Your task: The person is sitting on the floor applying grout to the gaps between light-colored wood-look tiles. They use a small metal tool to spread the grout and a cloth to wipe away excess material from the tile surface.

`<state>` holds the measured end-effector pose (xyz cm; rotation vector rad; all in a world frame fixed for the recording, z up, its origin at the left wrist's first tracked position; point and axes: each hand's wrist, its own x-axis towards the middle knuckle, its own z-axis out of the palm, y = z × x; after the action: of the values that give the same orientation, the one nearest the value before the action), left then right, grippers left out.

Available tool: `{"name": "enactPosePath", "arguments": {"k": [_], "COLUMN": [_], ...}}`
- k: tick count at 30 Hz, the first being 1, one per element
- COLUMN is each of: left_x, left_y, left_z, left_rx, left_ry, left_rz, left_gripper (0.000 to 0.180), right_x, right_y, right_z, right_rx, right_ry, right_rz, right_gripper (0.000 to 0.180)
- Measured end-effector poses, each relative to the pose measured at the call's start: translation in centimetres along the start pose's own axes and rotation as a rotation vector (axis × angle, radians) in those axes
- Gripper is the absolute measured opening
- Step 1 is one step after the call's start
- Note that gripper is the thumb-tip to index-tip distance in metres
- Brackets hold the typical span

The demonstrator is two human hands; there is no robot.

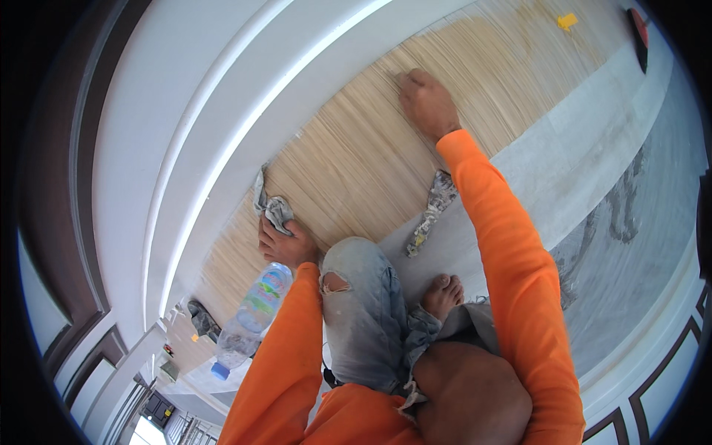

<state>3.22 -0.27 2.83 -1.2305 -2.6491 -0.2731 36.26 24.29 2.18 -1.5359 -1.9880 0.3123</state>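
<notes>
My left hand [288,242] is closed round a crumpled grey rag [279,213] and rests low on the wood-patterned floor [356,159], near the white wall trim. Farther off and to the right, my right hand [428,104] presses on the same floor with its fingers curled in. What its fingers hold, if anything, is hidden. Between my right forearm and my knee lies a flat tool crusted with dried grey material [432,213]. A clear plastic bottle [254,311] with a blue cap lies beside my left forearm.
White moulded skirting [222,141] curves along the left. A yellow plastic piece [567,21] and a red-and-black tool [639,41] are at the far right. Grey flooring [571,159] with dark smears runs along the right. A dark shoe-like object [202,319] sits behind the bottle. My bare foot [443,297] is near the crusted tool.
</notes>
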Motion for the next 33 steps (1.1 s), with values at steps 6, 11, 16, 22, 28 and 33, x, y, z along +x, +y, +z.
{"name": "enactPosePath", "arguments": {"k": [6,11,16,22,28,33], "left_x": [-0.1,-0.1,-0.1,-0.2,-0.2,-0.3], "left_y": [0.2,-0.1,0.3,0.2,0.2,0.1], "left_z": [-0.1,0.1,0.1,0.2,0.4,0.5], "left_rx": [0.002,0.024,-0.001,0.026,0.044,0.067], "left_ry": [0.017,0.041,0.051,0.060,0.069,0.054], "left_rz": [0.002,0.000,0.004,-0.014,-0.004,-0.033], "left_gripper": [0.059,0.058,0.058,0.058,0.058,0.057], "right_x": [0.1,0.1,-0.1,-0.3,0.2,0.1], "right_y": [-0.7,-0.9,-0.5,-0.9,-0.3,-1.9], "right_z": [-0.4,-0.6,-0.5,-0.1,0.1,-0.8], "right_rx": [-0.025,-0.041,-0.043,-0.060,-0.101,-0.063], "right_ry": [-0.026,-0.056,-0.046,-0.052,-0.153,-0.242], "right_rz": [-0.041,0.020,-0.032,0.007,-0.014,0.028], "right_gripper": [0.026,0.026,0.027,0.027,0.022,0.020]}}
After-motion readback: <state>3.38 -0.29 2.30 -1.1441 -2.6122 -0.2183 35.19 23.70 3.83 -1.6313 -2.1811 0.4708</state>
